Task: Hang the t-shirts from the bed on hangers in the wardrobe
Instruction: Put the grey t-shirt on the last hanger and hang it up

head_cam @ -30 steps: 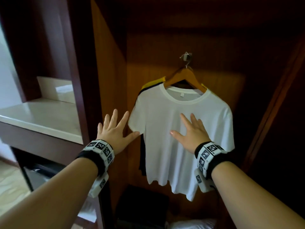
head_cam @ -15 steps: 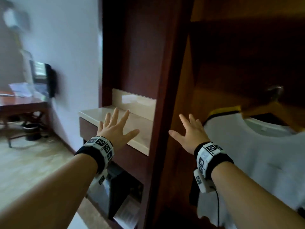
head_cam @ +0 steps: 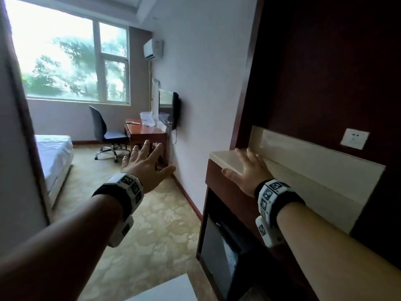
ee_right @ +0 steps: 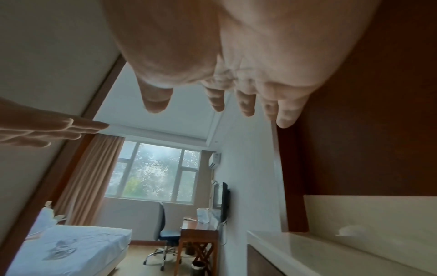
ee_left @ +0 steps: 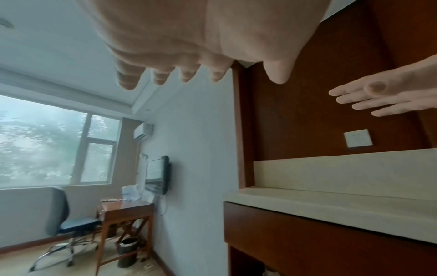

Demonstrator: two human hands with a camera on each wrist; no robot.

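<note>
At far left we see the bed [head_cam: 55,153], white-sheeted, with something crumpled and white lying on it in the right wrist view; we cannot tell whether it is a t-shirt. Past it stand a chair [head_cam: 104,133] and a desk [head_cam: 145,132] under the window [head_cam: 69,59]. Our left hand [head_cam: 144,168] hovers with fingers spread, holding nothing. Our right hand [head_cam: 249,172], fingers straight and apart, hangs above the pale counter [head_cam: 308,177]. The wardrobe is out of view.
</note>
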